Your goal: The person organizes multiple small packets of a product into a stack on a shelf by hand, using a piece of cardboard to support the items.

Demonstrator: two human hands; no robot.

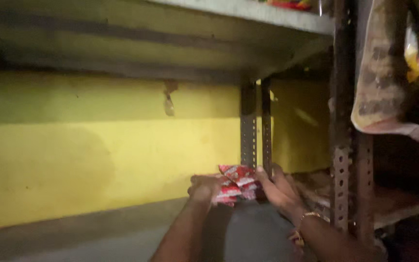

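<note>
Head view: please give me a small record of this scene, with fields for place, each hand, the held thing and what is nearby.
place: dim metal shelf against a yellow wall
left hand: grips the left side of the red sachets
right hand: holds their right side; bracelet on the wrist
held thing: small bunch of red and white sachets, just above the shelf
nearby: perforated uprights behind; hanging packets at right
</note>
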